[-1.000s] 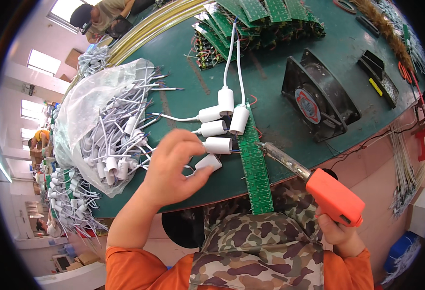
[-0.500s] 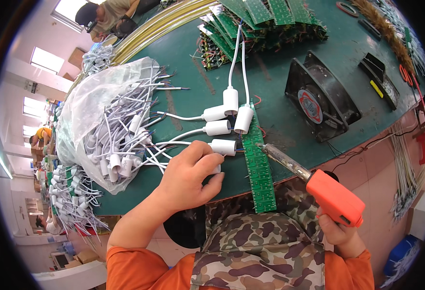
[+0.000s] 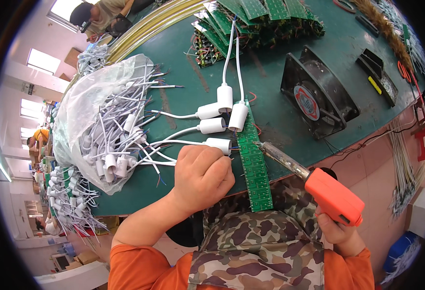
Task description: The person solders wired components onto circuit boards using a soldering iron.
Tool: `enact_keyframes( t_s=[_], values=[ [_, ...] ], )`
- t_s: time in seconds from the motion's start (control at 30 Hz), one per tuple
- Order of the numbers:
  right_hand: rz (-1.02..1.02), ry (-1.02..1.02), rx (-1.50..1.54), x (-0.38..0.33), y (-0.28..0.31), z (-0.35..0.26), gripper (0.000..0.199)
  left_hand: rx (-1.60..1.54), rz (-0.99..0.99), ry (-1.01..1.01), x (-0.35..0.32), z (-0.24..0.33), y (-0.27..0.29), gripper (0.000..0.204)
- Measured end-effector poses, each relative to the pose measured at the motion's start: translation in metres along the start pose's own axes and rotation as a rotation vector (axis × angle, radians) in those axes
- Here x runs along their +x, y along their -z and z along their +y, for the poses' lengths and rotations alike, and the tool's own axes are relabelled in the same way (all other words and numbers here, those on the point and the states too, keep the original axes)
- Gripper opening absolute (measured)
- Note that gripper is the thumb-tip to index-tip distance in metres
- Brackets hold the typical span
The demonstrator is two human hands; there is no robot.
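Note:
My left hand [image 3: 202, 176] is closed over a white cylindrical wired connector, which it hides, just left of a long green circuit board strip [image 3: 252, 164]. Several more white connectors [image 3: 218, 125] with white cables lie along the strip's far end. My right hand [image 3: 337, 231] grips an orange soldering gun [image 3: 327, 193]; its metal tip [image 3: 261, 145] touches the right edge of the strip, close to my left hand's knuckles.
A clear plastic bag of white wired connectors [image 3: 107, 125] lies left on the green table [image 3: 275, 58]. A black fan [image 3: 316, 99] stands to the right, stacks of green boards [image 3: 256, 19] at the back. Another person [image 3: 101, 14] works at the far left.
My left hand slid right and closed over a white connector beside the strip. The soldering tip came left and forward onto the strip's edge.

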State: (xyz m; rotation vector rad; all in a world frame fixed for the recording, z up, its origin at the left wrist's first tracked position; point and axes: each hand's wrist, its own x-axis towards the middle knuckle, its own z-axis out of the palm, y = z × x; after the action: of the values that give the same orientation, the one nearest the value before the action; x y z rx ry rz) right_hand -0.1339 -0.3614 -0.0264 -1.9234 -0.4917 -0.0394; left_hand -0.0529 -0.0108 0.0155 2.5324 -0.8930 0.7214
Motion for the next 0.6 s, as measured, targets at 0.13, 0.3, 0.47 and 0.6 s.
enact_keyframes(
  t_s=[0.13, 0.3, 0.47, 0.6],
  values=[
    [0.0, 0.032, -0.049, -0.001, -0.001, 0.003, 0.045, -0.005, 0.026, -0.028, -0.001, 0.002, -0.009, 0.032],
    [0.008, -0.017, 0.025, -0.004, -0.006, 0.004, 0.045, -0.021, 0.041, -0.061, 0.002, -0.001, -0.016, 0.033],
    [-0.029, 0.045, -0.008, 0.001, -0.004, 0.002, 0.049, -0.08, 0.008, -0.08, 0.001, -0.003, -0.015, 0.034],
    [-0.034, 0.036, 0.016, 0.002, -0.004, 0.0, 0.05, -0.157, -0.041, -0.089, -0.001, -0.003, -0.013, 0.035]
  ],
)
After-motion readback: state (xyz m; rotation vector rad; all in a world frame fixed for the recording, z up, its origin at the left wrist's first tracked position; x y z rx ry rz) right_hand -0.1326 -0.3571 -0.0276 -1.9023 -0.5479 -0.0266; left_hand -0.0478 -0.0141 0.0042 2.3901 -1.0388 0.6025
